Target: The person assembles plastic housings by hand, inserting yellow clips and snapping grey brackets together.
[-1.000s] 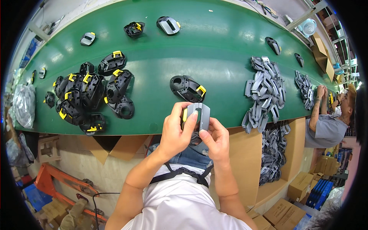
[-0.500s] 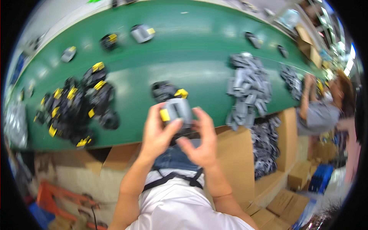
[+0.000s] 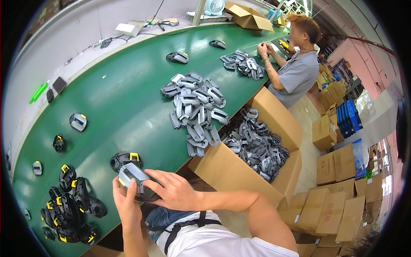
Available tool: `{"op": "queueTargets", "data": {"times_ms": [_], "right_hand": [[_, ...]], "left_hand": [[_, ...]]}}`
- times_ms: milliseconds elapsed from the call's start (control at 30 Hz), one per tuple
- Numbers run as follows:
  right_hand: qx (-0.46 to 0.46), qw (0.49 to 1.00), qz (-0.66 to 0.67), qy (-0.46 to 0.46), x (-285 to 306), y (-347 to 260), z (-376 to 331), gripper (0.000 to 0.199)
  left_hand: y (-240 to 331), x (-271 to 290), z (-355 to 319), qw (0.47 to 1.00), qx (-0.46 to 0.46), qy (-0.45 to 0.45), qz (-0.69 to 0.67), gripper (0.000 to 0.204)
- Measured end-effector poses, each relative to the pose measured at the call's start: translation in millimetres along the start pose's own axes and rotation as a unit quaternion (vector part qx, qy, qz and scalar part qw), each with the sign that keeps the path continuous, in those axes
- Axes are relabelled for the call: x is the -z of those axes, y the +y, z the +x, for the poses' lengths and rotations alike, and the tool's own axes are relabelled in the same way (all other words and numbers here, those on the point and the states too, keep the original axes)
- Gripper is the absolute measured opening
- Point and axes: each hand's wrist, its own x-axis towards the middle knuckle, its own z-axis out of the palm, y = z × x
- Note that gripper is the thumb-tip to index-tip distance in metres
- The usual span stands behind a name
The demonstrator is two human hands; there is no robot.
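Note:
Both hands hold a grey-and-black plastic housing (image 3: 138, 171) with an oblong opening and a bit of yellow, just off the near edge of the green table (image 3: 141, 90). My left hand (image 3: 127, 199) grips its left side, thumb up against the grey shell. The fingers of my right hand (image 3: 174, 189) close over its right side and cover part of it. Just beyond it, a black part with a yellow tab (image 3: 120, 160) lies on the table. To the left, several similar black parts (image 3: 68, 214) with yellow tabs are heaped.
Loose grey frames (image 3: 195, 100) are piled on the table to the right. Below them stands an open carton (image 3: 235, 169) full of more frames. A person in a grey shirt (image 3: 295, 77) works at the far right. Single housings (image 3: 78, 122) dot the table; cartons (image 3: 329, 210) stack up right.
The view has swung to the right, showing more of the carton and the other person. My right hand has moved from beside the housing onto it; the left still grips it.

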Motion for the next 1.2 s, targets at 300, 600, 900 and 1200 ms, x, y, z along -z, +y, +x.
{"op": "queueTargets", "data": {"times_ms": [300, 600, 900, 1200], "right_hand": [[-0.005, 1.0, -0.015, -0.024, 12, 0, 8, 0.072], [-0.28, 0.788, 0.546, -0.052, 13, 1, 0, 0.045], [-0.224, 0.886, 0.407, -0.002, 10, -6, -4, 0.032], [-0.321, 0.722, 0.613, 0.028, 19, 27, -7, 0.053]], "left_hand": [[15, -12, 9, 0.917, -0.098, -0.023, 0.386, 0.039], [15, -6, 21, 0.935, -0.187, -0.137, 0.27, 0.043], [2, -8, 13, 0.979, -0.131, -0.026, 0.153, 0.028], [4, -21, 17, 0.938, -0.137, -0.074, 0.311, 0.027]]}}
